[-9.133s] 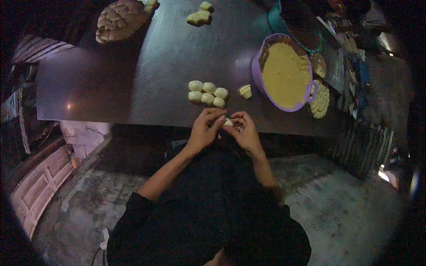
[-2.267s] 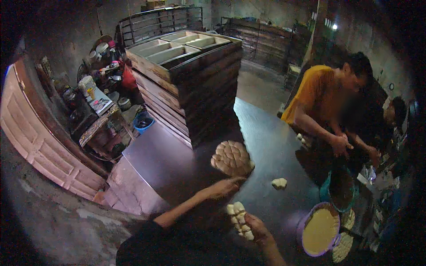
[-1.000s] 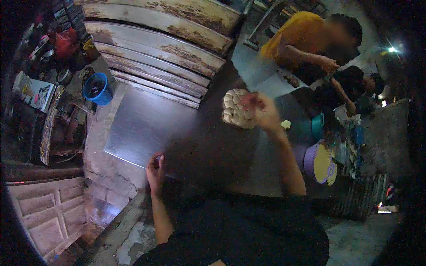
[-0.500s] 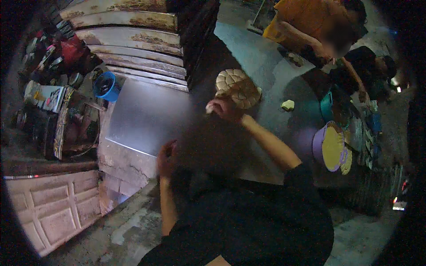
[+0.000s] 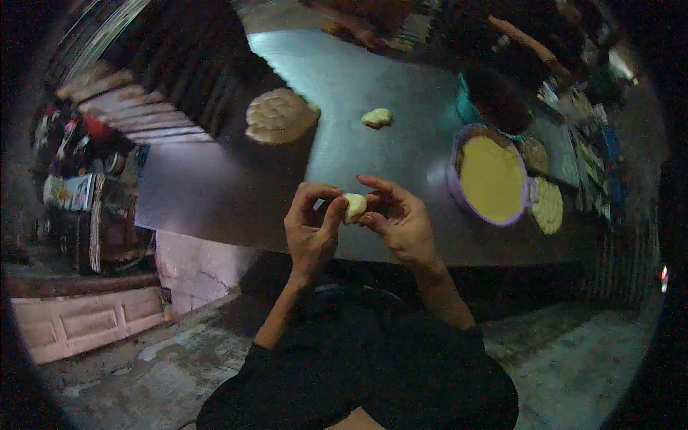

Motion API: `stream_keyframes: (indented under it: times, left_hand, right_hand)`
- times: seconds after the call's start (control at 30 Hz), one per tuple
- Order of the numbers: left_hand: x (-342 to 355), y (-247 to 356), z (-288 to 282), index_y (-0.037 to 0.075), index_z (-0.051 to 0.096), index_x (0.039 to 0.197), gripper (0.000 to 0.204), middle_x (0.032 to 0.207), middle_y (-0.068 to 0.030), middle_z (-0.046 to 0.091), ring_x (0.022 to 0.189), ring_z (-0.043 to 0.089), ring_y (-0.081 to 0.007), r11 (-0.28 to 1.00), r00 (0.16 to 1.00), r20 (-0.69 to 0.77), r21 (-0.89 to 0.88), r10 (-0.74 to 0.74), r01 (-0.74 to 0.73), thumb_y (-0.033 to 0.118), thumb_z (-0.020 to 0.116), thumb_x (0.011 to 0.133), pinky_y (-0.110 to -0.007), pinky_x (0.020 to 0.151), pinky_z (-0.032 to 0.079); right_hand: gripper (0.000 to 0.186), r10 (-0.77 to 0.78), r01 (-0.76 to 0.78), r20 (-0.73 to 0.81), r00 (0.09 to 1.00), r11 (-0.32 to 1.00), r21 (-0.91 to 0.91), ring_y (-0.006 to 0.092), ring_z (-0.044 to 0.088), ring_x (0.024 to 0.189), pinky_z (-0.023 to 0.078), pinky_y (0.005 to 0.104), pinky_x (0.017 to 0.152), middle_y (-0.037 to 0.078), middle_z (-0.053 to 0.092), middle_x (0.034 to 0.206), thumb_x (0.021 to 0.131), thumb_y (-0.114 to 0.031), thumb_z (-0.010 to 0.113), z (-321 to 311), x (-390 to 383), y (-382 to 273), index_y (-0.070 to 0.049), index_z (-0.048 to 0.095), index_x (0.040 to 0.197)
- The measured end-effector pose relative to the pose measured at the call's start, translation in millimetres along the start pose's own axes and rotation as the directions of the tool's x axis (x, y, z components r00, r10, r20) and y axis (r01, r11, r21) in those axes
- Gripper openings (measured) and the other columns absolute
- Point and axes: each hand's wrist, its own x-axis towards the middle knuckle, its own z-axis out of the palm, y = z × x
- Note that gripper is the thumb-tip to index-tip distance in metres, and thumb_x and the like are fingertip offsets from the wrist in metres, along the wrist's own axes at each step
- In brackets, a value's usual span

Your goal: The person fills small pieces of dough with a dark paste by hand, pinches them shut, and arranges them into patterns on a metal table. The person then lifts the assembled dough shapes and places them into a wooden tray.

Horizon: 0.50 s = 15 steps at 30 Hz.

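Observation:
A small pale piece of dough [image 5: 355,208] is held up in front of me, over the near part of the metal table. My left hand [image 5: 311,228] pinches its left side between thumb and index finger. On the other side, the thumb of my right hand [image 5: 407,228] touches the dough's lower right edge; its index finger is stretched out above, and the other fingers bend in close to the dough. Farther off on the table lies another pale dough lump [image 5: 377,118]. To its left sits a round, flat cluster of dough pieces [image 5: 281,116].
At the right stands a purple basin [image 5: 456,179] filled with a yellowish mass, beside a teal tub [image 5: 464,100] and more dough pieces [image 5: 548,206]. A dark rack of stacked trays [image 5: 193,79] rises at the left. Across the metal table [image 5: 344,72], other people's arms show.
My view has swung right. My right hand has brought the dough piece back from near the dough cluster, and my left hand has come up and taken hold of it too.

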Motion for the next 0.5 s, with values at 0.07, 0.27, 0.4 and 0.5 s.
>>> stream_keyframes:
  times: [0.07, 0.27, 0.4, 0.5]
  left_hand:
    - [-10.5, 10.8, 43.3, 0.001, 0.06, 0.098, 0.008, 0.101, -0.0079, 0.058, 0.087, 0.058, -0.0133, 0.999, 0.993, 0.111, -0.02, 0.028, -0.026, 0.007, 0.061, 0.093, -0.027, 0.077, 0.048]
    - [-27.4, 28.2, 124.7, 0.0, 0.061, 0.102, 0.038, 0.098, -0.0098, 0.061, 0.088, 0.06, -0.0239, 0.961, 0.956, 0.127, -0.124, 0.263, -0.248, 0.036, 0.049, 0.099, -0.036, 0.083, 0.048]
    - [-11.0, 28.1, 159.4, 0.001, 0.061, 0.105, 0.066, 0.089, -0.0097, 0.063, 0.083, 0.063, -0.0288, 0.667, 0.615, 0.277, -0.166, 0.738, -0.726, 0.063, 0.05, 0.088, -0.045, 0.084, 0.051]
    - [-3.0, 4.9, 187.1, 0.004, 0.056, 0.102, 0.059, 0.089, -0.0151, 0.064, 0.083, 0.064, -0.0287, 0.555, 0.588, 0.215, -0.673, 0.78, -0.49, 0.059, 0.057, 0.085, -0.046, 0.08, 0.053]
  right_hand:
    - [0.031, -0.153, 0.147, -0.038, 0.987, 0.98, -0.13, 0.0176, 0.061, 0.102, 0.049, 0.0308, 0.091, 0.012, 0.064, 0.112, 0.087, -0.005, 0.069, -37.8, -22.3, 0.8, -0.001, 0.063, 0.117]
    - [0.024, -0.246, 0.284, -0.294, 0.924, 0.954, 0.096, 0.0172, 0.062, 0.1, 0.051, 0.0315, 0.09, 0.009, 0.065, 0.111, 0.085, -0.011, 0.072, -94.3, -70.5, -9.8, -0.001, 0.067, 0.106]
    - [0.039, -0.147, 0.212, -0.3, 0.942, 0.957, 0.196, 0.015, 0.063, 0.096, 0.051, 0.03, 0.088, 0.007, 0.066, 0.108, 0.082, -0.017, 0.077, -105.7, -83.2, -15.5, 0.001, 0.062, 0.113]
    - [0.054, -0.249, 0.336, -0.255, 0.934, 0.854, 0.397, 0.0128, 0.063, 0.094, 0.05, 0.0277, 0.086, 0.006, 0.066, 0.104, 0.082, -0.014, 0.075, -103.1, -86.1, -24.7, 0.0, 0.05, 0.128]
